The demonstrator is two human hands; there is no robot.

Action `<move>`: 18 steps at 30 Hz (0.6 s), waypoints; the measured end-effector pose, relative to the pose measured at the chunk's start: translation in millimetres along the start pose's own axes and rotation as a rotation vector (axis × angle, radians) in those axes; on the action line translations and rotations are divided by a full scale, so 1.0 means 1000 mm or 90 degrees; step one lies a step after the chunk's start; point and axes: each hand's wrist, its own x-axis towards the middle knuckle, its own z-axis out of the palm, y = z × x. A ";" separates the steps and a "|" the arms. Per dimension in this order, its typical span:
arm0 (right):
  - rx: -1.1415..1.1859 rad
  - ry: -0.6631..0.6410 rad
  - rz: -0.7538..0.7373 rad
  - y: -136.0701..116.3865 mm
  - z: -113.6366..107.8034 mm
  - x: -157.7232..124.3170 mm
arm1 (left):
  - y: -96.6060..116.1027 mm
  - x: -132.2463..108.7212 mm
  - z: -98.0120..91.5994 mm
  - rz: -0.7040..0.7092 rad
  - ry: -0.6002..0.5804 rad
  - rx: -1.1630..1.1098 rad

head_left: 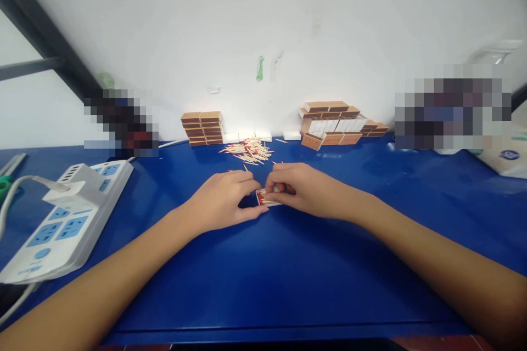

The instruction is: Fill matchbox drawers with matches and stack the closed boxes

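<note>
A small white matchbox tray [267, 198] with red-tipped matches in it lies on the blue table [288, 274] between my hands. My left hand [224, 200] rests beside its left end, fingers curled toward it. My right hand [298, 189] is closed over its right end, fingertips pinching at the matches. Just beyond the hands lies a loose pile of matches [249, 152].
A stack of brown matchboxes [203, 128] stands against the wall, a larger heap of boxes [337, 123] to its right, white trays [247, 136] between them. A white power strip [61, 219] with a plugged adapter lies at the left.
</note>
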 end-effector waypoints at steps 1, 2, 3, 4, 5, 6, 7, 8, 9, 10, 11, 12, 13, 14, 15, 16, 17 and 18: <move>-0.004 0.003 0.003 0.000 -0.001 0.000 | 0.001 0.000 0.000 -0.003 0.001 -0.002; -0.009 0.013 0.012 0.001 -0.003 0.001 | 0.001 0.000 0.000 -0.005 0.001 -0.004; -0.016 0.028 0.029 0.003 -0.006 0.001 | 0.001 0.000 -0.001 -0.008 0.000 -0.005; -0.027 0.050 0.053 0.006 -0.009 0.002 | 0.001 0.000 -0.001 -0.009 -0.001 -0.006; -0.045 0.081 0.086 0.012 -0.012 0.002 | 0.001 0.000 -0.001 -0.010 -0.003 -0.008; -0.070 0.120 0.128 0.020 -0.016 0.002 | 0.001 0.000 -0.001 -0.011 -0.006 -0.010; -0.101 0.167 0.175 0.029 -0.021 0.002 | 0.001 0.000 -0.001 -0.013 -0.009 -0.011; -0.140 0.218 0.230 0.039 -0.026 0.001 | 0.001 0.000 -0.001 -0.016 -0.010 -0.012; -0.177 0.267 0.280 0.050 -0.032 0.000 | 0.001 -0.001 -0.001 -0.018 -0.011 -0.013; -0.208 0.306 0.328 0.062 -0.039 -0.003 | 0.002 -0.001 -0.002 -0.020 -0.011 -0.013; -0.230 0.331 0.365 0.073 -0.047 -0.006 | 0.002 -0.001 -0.002 -0.023 -0.011 -0.013; -0.251 0.356 0.394 0.084 -0.056 -0.011 | 0.001 -0.001 -0.002 -0.023 -0.012 -0.012; -0.277 0.389 0.430 0.094 -0.065 -0.016 | 0.001 -0.002 -0.002 -0.022 -0.014 -0.011; -0.301 0.416 0.460 0.103 -0.074 -0.021 | 0.001 -0.002 -0.002 -0.020 -0.016 -0.010; -0.322 0.453 0.499 0.112 -0.082 -0.027 | 0.001 -0.002 -0.002 -0.017 -0.017 -0.010; -0.341 0.491 0.546 0.121 -0.091 -0.034 | 0.000 -0.002 -0.001 -0.015 -0.017 -0.009; -0.353 0.523 0.591 0.129 -0.098 -0.041 | 0.000 -0.002 -0.001 -0.014 -0.016 -0.010; -0.353 0.554 0.635 0.138 -0.104 -0.048 | 0.000 -0.002 -0.001 -0.013 -0.014 -0.010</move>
